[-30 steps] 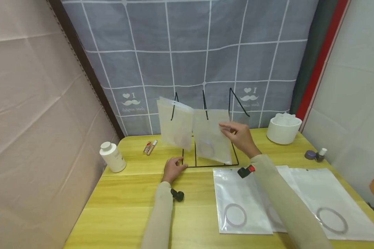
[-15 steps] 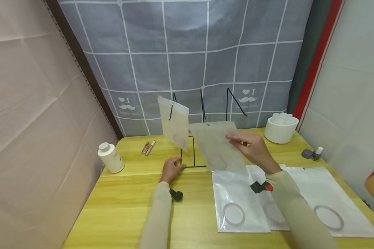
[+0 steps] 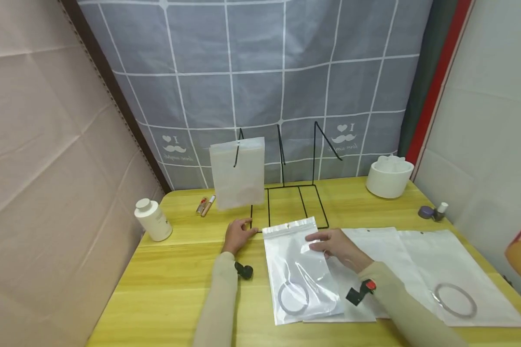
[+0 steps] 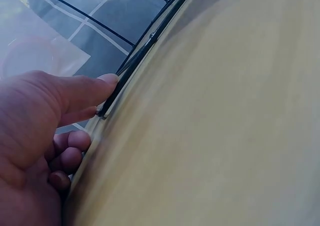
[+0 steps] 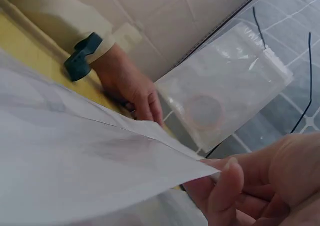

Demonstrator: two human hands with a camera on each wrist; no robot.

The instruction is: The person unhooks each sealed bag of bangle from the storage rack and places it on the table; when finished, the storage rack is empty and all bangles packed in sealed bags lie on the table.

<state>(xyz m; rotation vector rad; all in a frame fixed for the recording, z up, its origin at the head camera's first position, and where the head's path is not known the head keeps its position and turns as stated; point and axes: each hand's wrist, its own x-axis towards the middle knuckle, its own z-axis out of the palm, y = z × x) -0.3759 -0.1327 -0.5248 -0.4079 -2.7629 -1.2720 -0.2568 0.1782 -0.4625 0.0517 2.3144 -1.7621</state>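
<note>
My right hand (image 3: 340,248) pinches the right edge of a white zip-lock bag (image 3: 293,270) with a ring print near its bottom. The bag lies tilted, overlapping other bags on the table; the right wrist view shows its edge between thumb and fingers. At the front left corner of a black wire display rack (image 3: 327,219), my left hand (image 3: 239,236) holds the base wire between thumb and forefinger, as the left wrist view shows. From the rack's left hook hangs a stack of white bags (image 3: 239,178). The middle and right hooks carry nothing.
More white bags (image 3: 460,289) lie at the right. A white bottle (image 3: 154,220) stands at the left, with two small tubes (image 3: 206,206) near it. A white pot (image 3: 389,177), a purple jar (image 3: 425,212) and a small bottle (image 3: 440,212) stand at the right.
My right hand has taken the bag off the rack's middle hook and brought it down to the table. The bags on the left hook have swung to face forward. My left hand keeps its place.
</note>
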